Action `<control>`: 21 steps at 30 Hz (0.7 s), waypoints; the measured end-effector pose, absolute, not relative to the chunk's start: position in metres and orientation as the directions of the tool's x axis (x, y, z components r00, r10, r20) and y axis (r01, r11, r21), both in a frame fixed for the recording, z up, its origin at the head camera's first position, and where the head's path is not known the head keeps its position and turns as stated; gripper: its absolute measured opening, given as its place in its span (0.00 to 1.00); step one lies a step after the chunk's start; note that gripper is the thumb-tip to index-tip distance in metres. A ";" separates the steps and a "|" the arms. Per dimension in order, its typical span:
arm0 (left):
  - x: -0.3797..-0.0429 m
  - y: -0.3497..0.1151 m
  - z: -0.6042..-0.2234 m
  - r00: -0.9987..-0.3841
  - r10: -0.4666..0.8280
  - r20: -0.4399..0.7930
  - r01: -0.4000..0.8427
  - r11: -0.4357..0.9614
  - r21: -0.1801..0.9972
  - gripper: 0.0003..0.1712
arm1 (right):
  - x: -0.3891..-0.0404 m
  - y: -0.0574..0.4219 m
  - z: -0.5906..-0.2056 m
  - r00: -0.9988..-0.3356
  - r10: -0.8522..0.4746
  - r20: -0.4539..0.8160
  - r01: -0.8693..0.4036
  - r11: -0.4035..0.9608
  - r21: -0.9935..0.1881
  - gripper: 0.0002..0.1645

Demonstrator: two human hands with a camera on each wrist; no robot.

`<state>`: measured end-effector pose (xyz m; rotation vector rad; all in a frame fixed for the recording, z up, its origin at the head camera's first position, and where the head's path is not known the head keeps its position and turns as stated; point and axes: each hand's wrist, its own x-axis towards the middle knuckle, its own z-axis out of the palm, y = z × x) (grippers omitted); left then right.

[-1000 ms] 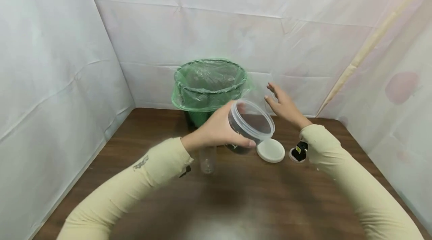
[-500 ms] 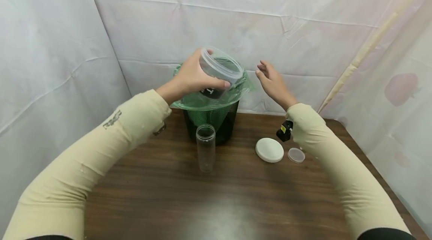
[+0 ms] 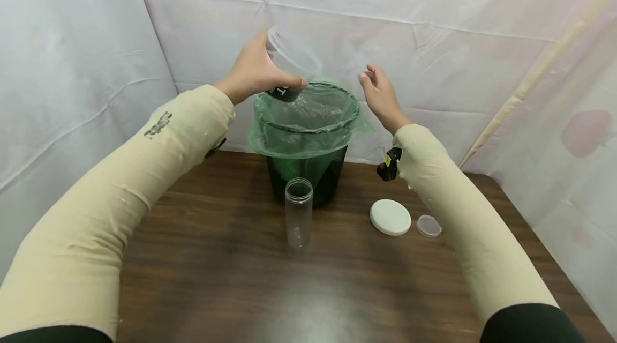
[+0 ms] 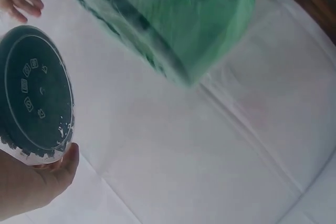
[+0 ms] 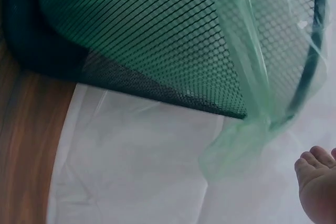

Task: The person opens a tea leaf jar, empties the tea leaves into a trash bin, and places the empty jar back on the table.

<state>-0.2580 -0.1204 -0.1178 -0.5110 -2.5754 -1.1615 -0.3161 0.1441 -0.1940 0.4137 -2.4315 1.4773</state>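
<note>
Plastic tub (image 3: 288, 67) is gripped, tilted, by the left hand (image 3: 250, 72) over the lined bin (image 3: 308, 134); right hand (image 3: 378, 94) hovers relaxed; further tipping seems needed.

Makeshift recording booth: white sheet walls (image 3: 434, 21)

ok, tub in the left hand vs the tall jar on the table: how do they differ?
The tub is wide and squat, with a dark base; the jar is narrow, tall and clear all the way down. The left hand grips the tub tilted above the lined bin; the jar stands upright on the table, untouched. Both are lidless clear plastic.
</note>
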 end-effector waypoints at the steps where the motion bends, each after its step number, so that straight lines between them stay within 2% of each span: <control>1: -0.259 -0.121 -0.116 -0.901 0.204 0.384 0.421 0.627 0.655 0.55 | -0.317 0.143 -0.194 -0.928 -0.101 0.358 -0.365 0.427 -0.827 0.37; 7: -0.269 -0.123 -0.113 -0.898 0.201 0.392 0.415 0.687 0.597 0.60 | -0.322 0.136 -0.195 -0.952 -0.081 0.294 -0.303 0.354 -0.885 0.40; 16: -0.276 -0.123 -0.120 -0.872 0.308 0.380 0.473 0.728 0.496 0.62 | -0.319 0.119 -0.213 -0.974 0.002 0.226 -0.211 0.353 -0.912 0.30; 21: -0.278 -0.126 -0.122 -0.850 0.348 0.395 0.503 0.760 0.412 0.64 | -0.313 0.115 -0.216 -0.987 0.024 0.157 -0.144 0.287 -0.947 0.36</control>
